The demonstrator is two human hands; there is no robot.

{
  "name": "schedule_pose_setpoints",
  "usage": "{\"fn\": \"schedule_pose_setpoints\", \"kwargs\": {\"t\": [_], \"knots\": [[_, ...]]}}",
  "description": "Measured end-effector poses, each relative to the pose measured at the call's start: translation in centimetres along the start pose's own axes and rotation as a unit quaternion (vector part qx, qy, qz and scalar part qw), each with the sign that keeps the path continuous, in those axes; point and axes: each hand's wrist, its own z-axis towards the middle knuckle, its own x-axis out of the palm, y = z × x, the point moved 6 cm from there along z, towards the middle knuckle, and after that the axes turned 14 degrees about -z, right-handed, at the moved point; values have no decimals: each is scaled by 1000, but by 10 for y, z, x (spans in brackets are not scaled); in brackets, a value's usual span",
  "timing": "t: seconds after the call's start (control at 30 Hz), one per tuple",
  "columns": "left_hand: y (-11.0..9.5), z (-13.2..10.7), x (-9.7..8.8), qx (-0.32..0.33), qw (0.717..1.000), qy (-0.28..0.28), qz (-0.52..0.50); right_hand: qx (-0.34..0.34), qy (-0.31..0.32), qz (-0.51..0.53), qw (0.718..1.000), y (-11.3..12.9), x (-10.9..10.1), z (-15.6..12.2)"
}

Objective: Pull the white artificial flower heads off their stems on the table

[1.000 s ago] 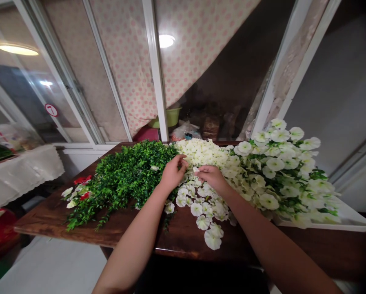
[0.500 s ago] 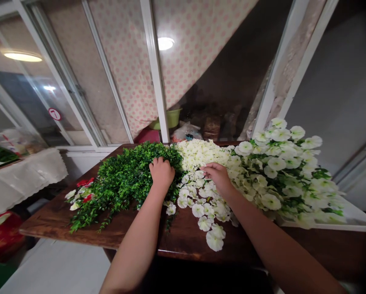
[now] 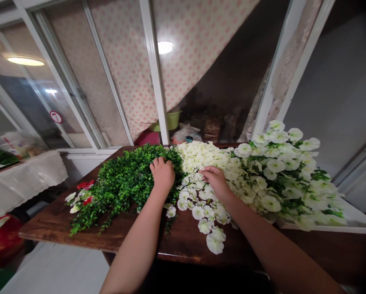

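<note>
My left hand (image 3: pixel 162 173) is closed among the leaves at the right side of a dense heap of green artificial foliage (image 3: pixel 124 175). Its curled fingertips are hidden in the greenery. My right hand (image 3: pixel 215 179) pinches thumb against fingers over loose white artificial flower heads (image 3: pixel 205 226). A small pale piece, seemingly a white flower, shows at its fingertips. Behind that hand lies a pile of smaller cream-white blossoms (image 3: pixel 198 155). The two hands are apart, with white blossoms and foliage between them.
Bunches of white flowers on green stems (image 3: pixel 276 165) stand at the right, by a white tray (image 3: pixel 354 222). Red and white flowers (image 3: pixel 86 200) lie left on the brown wooden table (image 3: pixel 63 222). Windows rise behind; a cloth-covered table (image 3: pixel 26 175) stands far left.
The whole view has shifted slightly. My right hand has moved a little left and down, still pinched. My left hand stays in the foliage.
</note>
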Motion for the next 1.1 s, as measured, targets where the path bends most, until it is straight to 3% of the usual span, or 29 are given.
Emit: {"fn": "schedule_pose_setpoints", "kwargs": {"t": [0.1,0.2,0.33,0.6,0.87,1.1], "knots": [[-8,3,-6,19,997,-9,-77,-1,0,3,1000,0,0,1],[-16,4,0,56,977,46,-200,-4,6,13,1000,5,0,-2],[-22,-3,25,50,910,159,-379,-9,48,53,997,14,6,-7],[-29,-15,57,-50,802,245,-543,17,77,73,994,5,10,-4],[-35,-15,50,-16,821,240,-517,43,100,124,986,9,11,-7],[-37,-19,52,-60,774,267,-570,6,154,127,980,13,20,-11]]}}
